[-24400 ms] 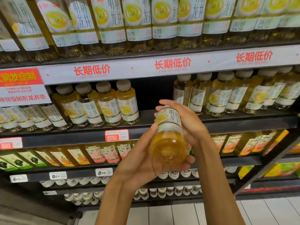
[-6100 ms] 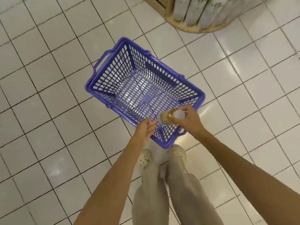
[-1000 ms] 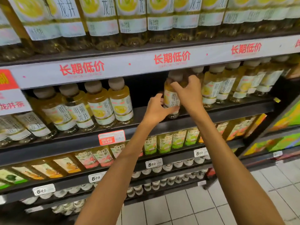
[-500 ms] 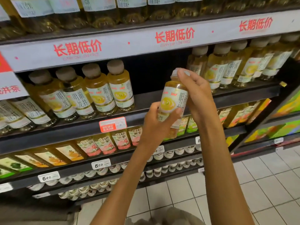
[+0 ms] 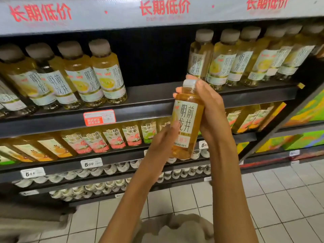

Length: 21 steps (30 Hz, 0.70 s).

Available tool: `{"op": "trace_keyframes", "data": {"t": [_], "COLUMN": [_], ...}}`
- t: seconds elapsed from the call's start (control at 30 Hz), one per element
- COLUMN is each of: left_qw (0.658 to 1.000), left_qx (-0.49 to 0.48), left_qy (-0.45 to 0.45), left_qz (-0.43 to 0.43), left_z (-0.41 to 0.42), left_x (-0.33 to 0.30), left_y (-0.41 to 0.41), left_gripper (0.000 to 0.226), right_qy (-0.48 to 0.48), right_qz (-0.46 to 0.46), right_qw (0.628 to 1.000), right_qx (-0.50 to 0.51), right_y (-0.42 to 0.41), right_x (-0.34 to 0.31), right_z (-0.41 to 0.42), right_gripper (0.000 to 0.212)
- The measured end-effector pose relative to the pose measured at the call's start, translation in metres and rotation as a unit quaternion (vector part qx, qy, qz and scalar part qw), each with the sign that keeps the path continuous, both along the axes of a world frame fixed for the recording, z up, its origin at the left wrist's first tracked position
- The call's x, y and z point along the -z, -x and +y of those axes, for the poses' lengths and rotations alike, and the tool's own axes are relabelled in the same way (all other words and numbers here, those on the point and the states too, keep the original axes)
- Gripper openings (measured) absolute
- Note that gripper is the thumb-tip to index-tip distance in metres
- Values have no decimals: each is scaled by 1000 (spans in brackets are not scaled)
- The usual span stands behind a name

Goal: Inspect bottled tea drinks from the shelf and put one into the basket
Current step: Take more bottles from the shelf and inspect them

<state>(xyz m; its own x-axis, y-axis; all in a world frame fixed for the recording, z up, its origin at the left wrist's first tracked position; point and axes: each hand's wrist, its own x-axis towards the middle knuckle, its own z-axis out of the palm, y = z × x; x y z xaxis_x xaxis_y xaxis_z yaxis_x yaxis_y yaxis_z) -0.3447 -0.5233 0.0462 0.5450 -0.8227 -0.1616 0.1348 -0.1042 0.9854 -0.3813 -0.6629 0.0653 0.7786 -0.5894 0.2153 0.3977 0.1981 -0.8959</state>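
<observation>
Head cam is looking at a tea bottle [image 5: 186, 120] held up in front of the shelf [image 5: 140, 106], off it and out in the air, roughly level with the gap in the middle row. It's upright, tilted a bit, amber liquid inside, pale cap on top, white label with big dark characters facing us. Both hands are on it. The right hand [image 5: 213, 109] wraps the upper half from the right, fingers curled round by the cap, so that grip is closed on the bottle. The left hand [image 5: 162, 142] comes up from below-left and has the lower part, thumb lying across the label edge, also gripping it.

Behind, the same kind of bottles sit in two groups, left bottles [image 5: 66, 76] and right bottles [image 5: 245, 58], with a dark empty-looking gap between. A red price tag [image 5: 99, 117] is clipped on the shelf edge. Lower rows have peach-label bottles [image 5: 112, 137] and white price tags [image 5: 91, 163]. White banner with red characters [image 5: 164, 7] runs along the top. Pale tiled floor [image 5: 263, 199] below.
</observation>
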Motion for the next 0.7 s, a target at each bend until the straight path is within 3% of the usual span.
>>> {"op": "trace_keyframes", "data": {"t": [0.13,0.27,0.4,0.5,0.7], "left_qw": [999,993,986,985,996], "left_qx": [-48,-106,-95,-65,-93], "left_qy": [-15,-4,76,86,11], "left_qz": [16,48,112,135,2], "left_z": [-3,-9,-8,-9,-19], "left_x": [4,2,9,13,6], "left_y": [10,14,13,6,-5], "left_gripper": [53,58,68,66,57], "right_qy": [45,10,-59,-33,31], "right_qz": [34,40,-8,10,7], "right_qw": [998,999,992,994,999], "right_qx": [9,-14,-111,-106,-7], "right_y": [4,2,-4,-6,-6], "right_x": [3,2,-4,-8,-18], "right_z": [-1,-2,-3,-5,-11], "right_gripper": [36,38,35,29,19]}}
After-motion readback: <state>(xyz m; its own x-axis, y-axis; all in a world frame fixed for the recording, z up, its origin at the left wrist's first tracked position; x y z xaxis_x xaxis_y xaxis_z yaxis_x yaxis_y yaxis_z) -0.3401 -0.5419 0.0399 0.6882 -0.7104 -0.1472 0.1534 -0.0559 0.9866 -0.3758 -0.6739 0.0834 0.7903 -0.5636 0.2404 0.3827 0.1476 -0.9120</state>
